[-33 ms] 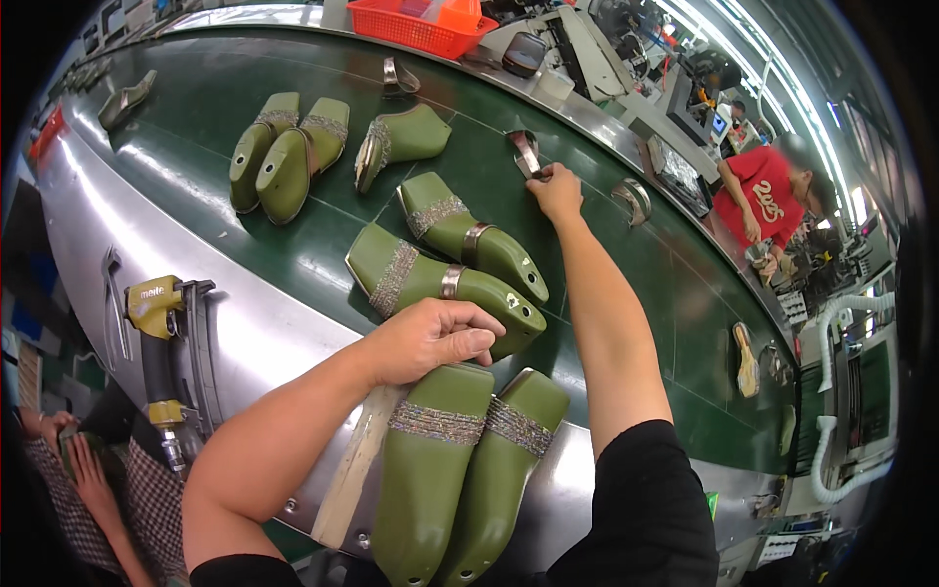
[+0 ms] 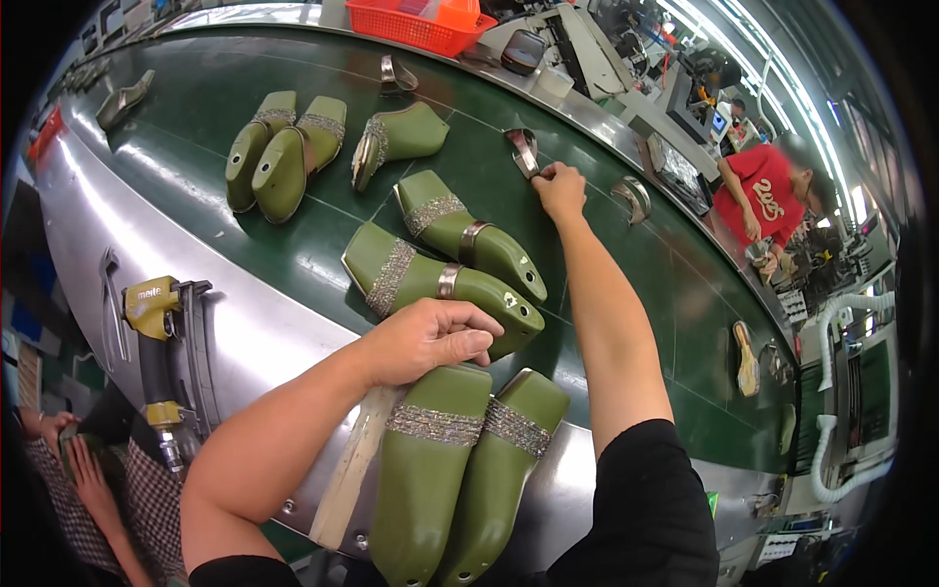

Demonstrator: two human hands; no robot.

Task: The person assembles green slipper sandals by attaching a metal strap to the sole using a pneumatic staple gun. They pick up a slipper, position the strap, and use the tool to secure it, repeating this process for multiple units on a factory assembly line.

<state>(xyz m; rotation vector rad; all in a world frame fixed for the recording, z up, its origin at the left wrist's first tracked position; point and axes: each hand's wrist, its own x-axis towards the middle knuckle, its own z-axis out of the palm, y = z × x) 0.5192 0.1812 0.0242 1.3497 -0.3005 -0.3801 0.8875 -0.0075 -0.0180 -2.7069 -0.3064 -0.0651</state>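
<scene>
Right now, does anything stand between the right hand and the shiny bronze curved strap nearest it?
Nothing visible does: the right hand pinches the near end of the shiny bronze curved strap on the green worktop.

The left fingers (image 2: 465,345) are hanging in a tight pocket: the strapped pair of green lasts (image 2: 423,274) is blocking the way ahead, and the near pair of green lasts (image 2: 430,479) is filling the space below. Farther left, bare metal rim (image 2: 274,323) is offering a passage until the yellow-and-black air tool (image 2: 156,367) is standing in the way. The right fingers (image 2: 558,174) are gripping a metallic strap (image 2: 524,150); to their right, open green worktop (image 2: 675,284) is stretching away, a curved strap (image 2: 636,202) and a sole (image 2: 746,360) interrupting it. To their left, a free lane is running toward the single last (image 2: 411,135).
</scene>
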